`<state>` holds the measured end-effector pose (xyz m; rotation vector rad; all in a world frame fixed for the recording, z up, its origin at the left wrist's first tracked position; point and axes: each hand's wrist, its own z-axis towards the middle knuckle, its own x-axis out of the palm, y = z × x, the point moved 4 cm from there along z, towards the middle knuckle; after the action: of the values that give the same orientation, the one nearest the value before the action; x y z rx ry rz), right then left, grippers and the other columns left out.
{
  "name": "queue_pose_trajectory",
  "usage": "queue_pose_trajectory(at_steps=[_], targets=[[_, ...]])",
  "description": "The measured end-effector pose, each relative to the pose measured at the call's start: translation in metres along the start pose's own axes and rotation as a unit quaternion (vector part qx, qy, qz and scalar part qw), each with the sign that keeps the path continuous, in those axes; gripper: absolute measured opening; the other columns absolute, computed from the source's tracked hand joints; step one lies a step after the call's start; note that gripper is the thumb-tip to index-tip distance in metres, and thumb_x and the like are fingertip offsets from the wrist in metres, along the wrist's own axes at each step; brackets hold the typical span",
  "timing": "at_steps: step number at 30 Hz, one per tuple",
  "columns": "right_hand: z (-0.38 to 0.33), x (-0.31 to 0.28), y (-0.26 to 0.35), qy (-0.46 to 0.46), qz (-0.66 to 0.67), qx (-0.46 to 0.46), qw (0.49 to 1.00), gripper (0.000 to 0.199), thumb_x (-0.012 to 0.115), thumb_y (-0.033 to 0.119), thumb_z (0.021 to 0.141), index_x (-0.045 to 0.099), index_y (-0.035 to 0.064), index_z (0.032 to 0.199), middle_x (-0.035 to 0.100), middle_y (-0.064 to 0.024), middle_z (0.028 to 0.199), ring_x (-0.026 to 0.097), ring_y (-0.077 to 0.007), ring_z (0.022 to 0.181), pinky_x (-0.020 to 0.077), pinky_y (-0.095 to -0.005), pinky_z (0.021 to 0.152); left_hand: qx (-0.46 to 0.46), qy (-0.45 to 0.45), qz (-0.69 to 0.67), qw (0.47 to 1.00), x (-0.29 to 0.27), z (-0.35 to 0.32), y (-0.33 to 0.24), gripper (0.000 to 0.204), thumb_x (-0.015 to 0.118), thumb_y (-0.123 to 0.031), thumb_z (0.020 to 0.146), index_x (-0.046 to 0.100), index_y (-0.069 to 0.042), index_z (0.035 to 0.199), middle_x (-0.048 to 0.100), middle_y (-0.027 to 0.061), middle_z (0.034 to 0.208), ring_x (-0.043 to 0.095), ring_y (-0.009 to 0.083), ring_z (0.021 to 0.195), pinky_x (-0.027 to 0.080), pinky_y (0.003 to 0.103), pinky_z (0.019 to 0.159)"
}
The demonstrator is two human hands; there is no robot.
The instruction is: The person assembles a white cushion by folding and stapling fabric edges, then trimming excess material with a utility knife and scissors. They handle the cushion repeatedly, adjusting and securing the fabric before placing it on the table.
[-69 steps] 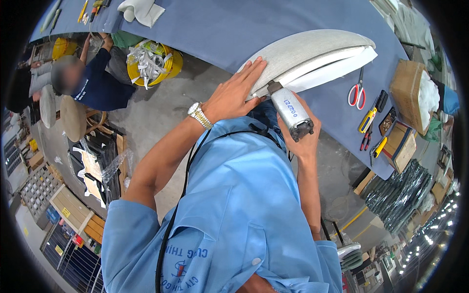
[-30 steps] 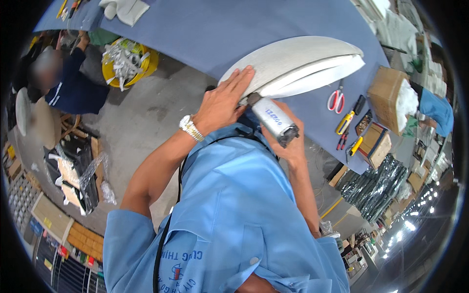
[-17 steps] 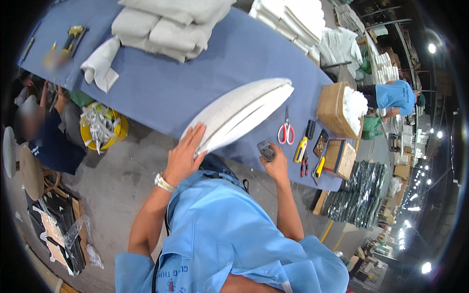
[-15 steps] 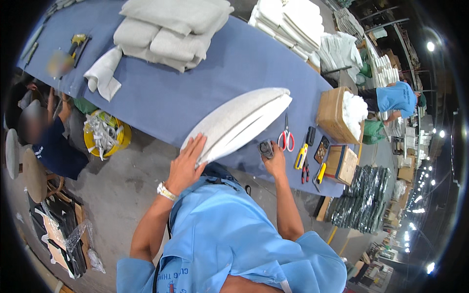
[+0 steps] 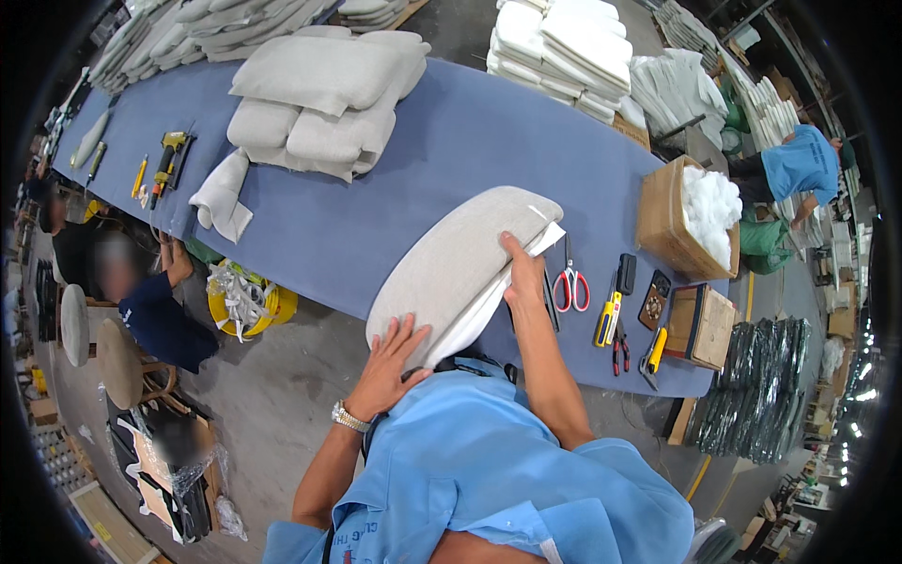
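My left grip (image 5: 386, 365) lies spread on the cushion (image 5: 460, 258); my right grip (image 5: 524, 274) clamps its edge; slippage could jog scissors (image 5: 571, 289) beside that grip.

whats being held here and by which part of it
The grey cushion: the right grip holds its right-hand edge, thumb on top, fingers mostly hidden. The left grip rests spread on its near left end.

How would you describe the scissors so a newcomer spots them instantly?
On the long blue table, find the grey cushion touched by the person's right hand. Just right of that hand lie the scissors; their red and white finger loops set them apart from the yellow tools farther right.
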<state>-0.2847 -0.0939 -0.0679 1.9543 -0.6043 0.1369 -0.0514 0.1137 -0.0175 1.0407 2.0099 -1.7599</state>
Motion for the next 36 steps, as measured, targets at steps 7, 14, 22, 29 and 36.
queue_pose_trajectory(at_steps=[7,14,22,29,36], targets=[[-0.059,0.135,0.120,0.263,-0.195,-0.265,0.907,0.066,0.084,0.019,0.083,0.054,-0.0022,0.138,0.074,-0.0178,0.113,0.073,-0.0316,0.102,0.0572,-0.0439,0.093,0.135,-0.244,-0.025,0.960,-0.092,0.046,-0.049,0.090,0.073,-0.036,0.096,0.025,-0.002,0.163,0.022,0.0234,0.170,0.020,0.0402,0.158,0.022,0.050,0.126],[-0.096,0.243,0.171,0.520,-0.640,-0.343,0.450,0.052,0.080,0.018,0.077,0.063,0.0129,0.125,0.076,-0.0150,0.094,0.074,-0.0326,0.087,0.0576,-0.0477,0.076,0.091,-0.460,0.219,0.856,-0.215,0.033,-0.099,0.105,0.088,-0.030,0.081,0.028,-0.001,0.162,0.033,0.0230,0.166,0.032,0.0357,0.154,0.021,0.048,0.127],[-0.040,0.182,0.005,0.529,-0.620,-0.389,0.430,0.039,0.077,0.014,0.077,0.075,0.0170,0.116,0.077,-0.0107,0.102,0.072,-0.0322,0.104,0.0566,-0.0448,0.092,-0.109,-0.200,0.015,0.974,-0.058,0.090,0.039,0.070,0.085,-0.044,0.085,0.063,0.005,0.129,0.074,0.0274,0.105,0.072,0.0458,0.095,0.055,0.047,0.081],[-0.016,-0.010,0.088,0.070,-0.377,-0.253,0.888,0.035,0.069,0.020,0.093,0.071,0.0081,0.126,0.070,-0.0162,0.126,0.066,-0.0341,0.117,0.0510,-0.0427,0.102,-0.116,-0.105,0.043,0.987,-0.040,0.073,-0.033,0.061,0.079,-0.051,0.088,0.071,0.009,0.093,0.070,0.0307,0.076,0.069,0.0498,0.071,0.054,0.051,0.065],[0.004,-0.227,0.047,-0.251,-0.485,-0.144,0.825,0.023,0.071,0.018,0.092,0.075,0.0076,0.112,0.076,-0.0144,0.103,0.074,-0.0310,0.094,0.0577,-0.0416,0.084,-0.098,0.044,0.174,0.979,-0.035,0.083,-0.021,0.058,0.084,-0.049,0.082,0.072,0.007,0.089,0.070,0.0321,0.078,0.068,0.0519,0.076,0.055,0.053,0.067]])
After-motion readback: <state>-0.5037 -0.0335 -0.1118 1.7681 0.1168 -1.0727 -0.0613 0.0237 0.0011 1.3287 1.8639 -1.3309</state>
